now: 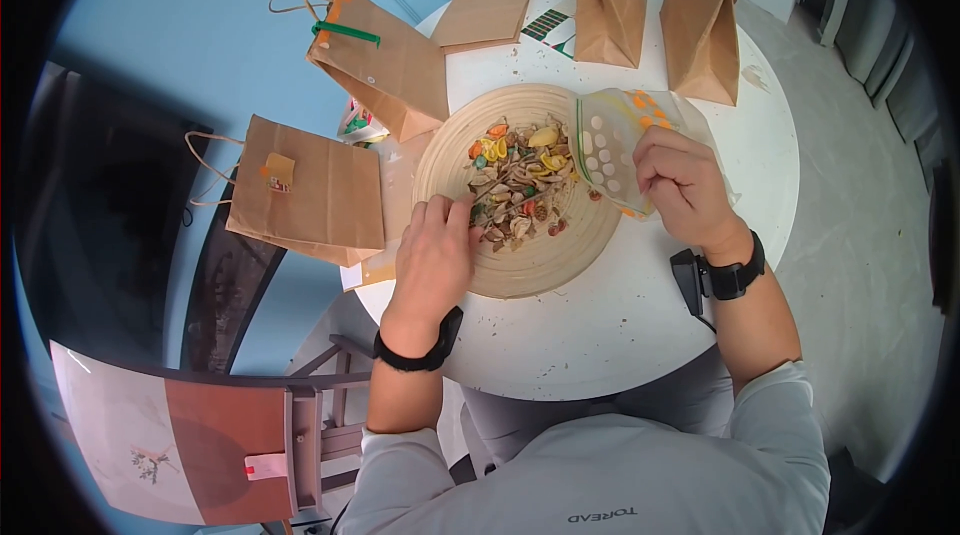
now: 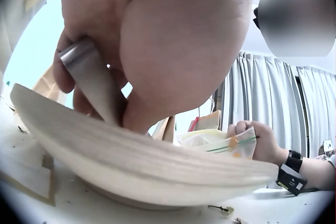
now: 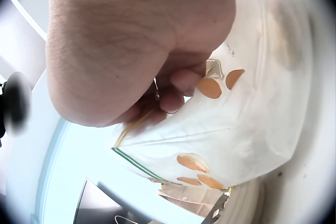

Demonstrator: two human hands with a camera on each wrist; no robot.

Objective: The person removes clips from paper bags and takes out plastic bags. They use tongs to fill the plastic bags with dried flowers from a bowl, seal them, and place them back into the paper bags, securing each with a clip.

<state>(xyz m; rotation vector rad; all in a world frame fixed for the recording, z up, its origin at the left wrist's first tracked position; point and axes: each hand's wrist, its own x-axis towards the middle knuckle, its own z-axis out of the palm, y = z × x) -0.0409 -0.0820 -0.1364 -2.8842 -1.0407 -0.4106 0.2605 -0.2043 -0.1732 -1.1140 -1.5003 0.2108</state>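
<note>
A round ribbed wooden plate (image 1: pixel 540 280) holds a pile of dried petals, slices and twigs (image 1: pixel 520 175). My left hand (image 1: pixel 435 255) reaches over the plate's left rim to the pile's edge; in the left wrist view its fingers hold a metal utensil (image 2: pixel 97 82), whose lower end is hidden behind the rim. My right hand (image 1: pixel 685 185) pinches the edge of a clear zip bag (image 1: pixel 610 150) with orange and white spots. The bag's opening lies over the plate's right side, and in the right wrist view the bag (image 3: pixel 252 129) hangs from the curled fingers.
Paper bags stand at the left (image 1: pixel 310 195), back left (image 1: pixel 390 75) and back right (image 1: pixel 610 15) (image 1: pixel 700 35). Another paper bag (image 1: pixel 485 10) lies flat at the back beside a green-and-white card (image 1: pixel 550 30). Small crumbs dot the white table (image 1: pixel 560 365). A chair (image 1: pixel 320 425) stands lower left.
</note>
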